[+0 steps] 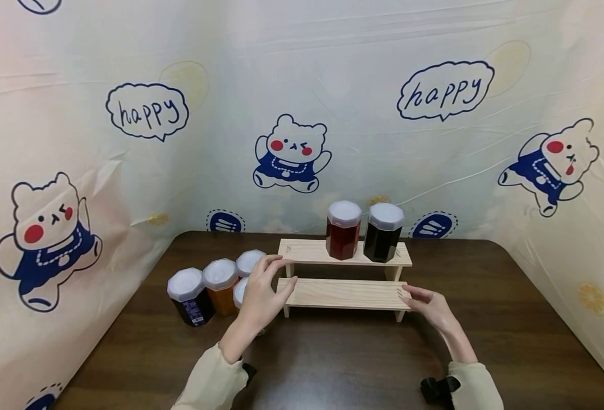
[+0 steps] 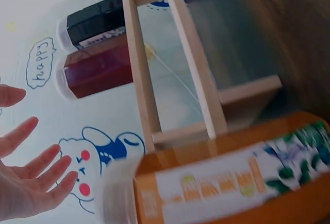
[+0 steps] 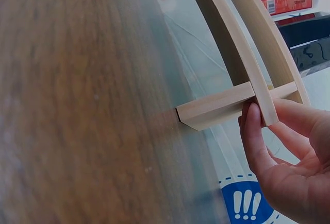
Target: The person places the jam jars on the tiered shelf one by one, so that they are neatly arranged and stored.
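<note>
I count two shelved jars (image 1: 343,232), four table jars (image 1: 222,297) likely left; left hand (image 1: 262,293) spread, empty, right hand (image 1: 432,308) pinching lower shelf (image 1: 345,294).

2 arms reach in from the near side in cream cloth sleeves (image 1: 212,378), the left slanting far and right, the right slanting far and left. The bare left hand (image 1: 261,293) is spread, its fingers gently bent and thumb apart from them. The bare right hand (image 1: 431,309) pinches, thumb opposed to fingers, pointing left.
</note>
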A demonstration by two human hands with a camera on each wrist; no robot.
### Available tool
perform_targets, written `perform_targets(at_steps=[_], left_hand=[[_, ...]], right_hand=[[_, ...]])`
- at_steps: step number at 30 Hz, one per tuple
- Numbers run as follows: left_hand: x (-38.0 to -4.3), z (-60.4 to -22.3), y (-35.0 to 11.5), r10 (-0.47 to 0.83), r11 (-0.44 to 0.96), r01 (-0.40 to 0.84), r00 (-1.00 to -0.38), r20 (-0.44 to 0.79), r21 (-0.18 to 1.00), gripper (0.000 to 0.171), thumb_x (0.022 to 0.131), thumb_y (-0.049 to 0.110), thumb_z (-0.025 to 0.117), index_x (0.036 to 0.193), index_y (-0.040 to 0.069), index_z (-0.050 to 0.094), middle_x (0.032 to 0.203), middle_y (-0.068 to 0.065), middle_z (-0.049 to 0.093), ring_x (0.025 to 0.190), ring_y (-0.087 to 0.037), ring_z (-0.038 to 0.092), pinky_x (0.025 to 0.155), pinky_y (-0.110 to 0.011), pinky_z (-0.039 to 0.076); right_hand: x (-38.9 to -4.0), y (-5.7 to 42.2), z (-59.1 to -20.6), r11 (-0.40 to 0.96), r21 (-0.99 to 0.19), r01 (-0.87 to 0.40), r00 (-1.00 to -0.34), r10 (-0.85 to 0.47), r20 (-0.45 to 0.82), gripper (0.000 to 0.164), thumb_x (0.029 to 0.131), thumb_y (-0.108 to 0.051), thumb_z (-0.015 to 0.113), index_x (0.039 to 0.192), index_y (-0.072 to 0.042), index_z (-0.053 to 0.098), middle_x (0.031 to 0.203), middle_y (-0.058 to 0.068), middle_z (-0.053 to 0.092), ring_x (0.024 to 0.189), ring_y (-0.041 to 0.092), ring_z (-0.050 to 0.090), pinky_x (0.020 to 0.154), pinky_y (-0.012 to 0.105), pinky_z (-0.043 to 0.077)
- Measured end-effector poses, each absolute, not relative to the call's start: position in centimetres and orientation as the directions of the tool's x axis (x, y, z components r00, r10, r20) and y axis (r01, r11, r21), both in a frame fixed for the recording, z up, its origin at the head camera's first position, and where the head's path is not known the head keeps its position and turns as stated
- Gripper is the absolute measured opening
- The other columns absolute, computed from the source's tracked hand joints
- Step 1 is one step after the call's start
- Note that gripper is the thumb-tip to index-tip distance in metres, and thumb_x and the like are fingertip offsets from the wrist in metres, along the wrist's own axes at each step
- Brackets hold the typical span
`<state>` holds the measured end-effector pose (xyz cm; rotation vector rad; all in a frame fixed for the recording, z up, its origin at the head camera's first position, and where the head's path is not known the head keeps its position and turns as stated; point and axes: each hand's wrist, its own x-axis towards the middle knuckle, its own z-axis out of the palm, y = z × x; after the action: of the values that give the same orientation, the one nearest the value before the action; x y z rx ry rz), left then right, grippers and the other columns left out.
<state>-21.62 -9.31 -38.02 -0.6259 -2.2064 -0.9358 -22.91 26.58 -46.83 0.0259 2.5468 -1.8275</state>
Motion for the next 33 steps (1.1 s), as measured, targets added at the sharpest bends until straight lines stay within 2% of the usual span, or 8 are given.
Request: perform_targets(at_steps=[9,18,25,33], left_hand=[[-20.8,-38.9,-11.4,0.142,0.720,0.546,-0.721,0.679,0.429,0.028,0.072,0.013,0.071,0.099,0.008,0.064,0.104,-0.012,0.054,0.095,-0.028,0.049,0.079,-0.045,0.039],[-20.6,-39.9,-12.9,0.147,0.767,0.514,-0.724,0.674,0.384,0.031,0.069,0.014,0.073,0.098,0.007,0.064,0.105,-0.014,0.054,0.095,-0.031,0.048,0.081,-0.046,0.036],[-20.3,-40.5,-13.9,0.134,0.793,0.458,-0.774,0.618,0.402,0.034,0.069,0.017,0.072,0.100,0.007,0.063,0.108,-0.015,0.052,0.100,-0.031,0.046,0.082,-0.047,0.035],[-19.9,-41.1,-14.7,0.107,0.821,0.421,-0.776,0.621,0.385,0.039,0.070,0.026,0.073,0.103,0.009,0.061,0.107,-0.018,0.050,0.097,-0.032,0.046,0.078,-0.048,0.036]], right_hand=[[-22.8,26.6,-46.7,0.310,-0.951,0.023,-1.000,0.009,-0.021,0.048,0.083,-0.016,0.061,0.123,0.007,0.047,0.125,0.024,0.045,0.083,-0.003,0.052,0.070,0.018,0.045],[-22.9,26.7,-46.9,0.308,-0.951,0.008,-1.000,0.009,-0.005,0.048,0.083,-0.015,0.062,0.122,0.007,0.047,0.125,0.024,0.045,0.087,0.001,0.052,0.070,0.017,0.045],[-23.0,26.7,-46.8,0.322,-0.946,0.020,-1.000,0.005,-0.020,0.049,0.083,-0.017,0.061,0.124,0.006,0.047,0.127,0.023,0.044,0.087,-0.001,0.051,0.070,0.017,0.045],[-22.9,26.7,-46.8,0.316,-0.948,0.030,-1.000,0.012,-0.028,0.049,0.083,-0.018,0.062,0.124,0.005,0.047,0.126,0.023,0.045,0.087,-0.001,0.051,0.071,0.017,0.044]])
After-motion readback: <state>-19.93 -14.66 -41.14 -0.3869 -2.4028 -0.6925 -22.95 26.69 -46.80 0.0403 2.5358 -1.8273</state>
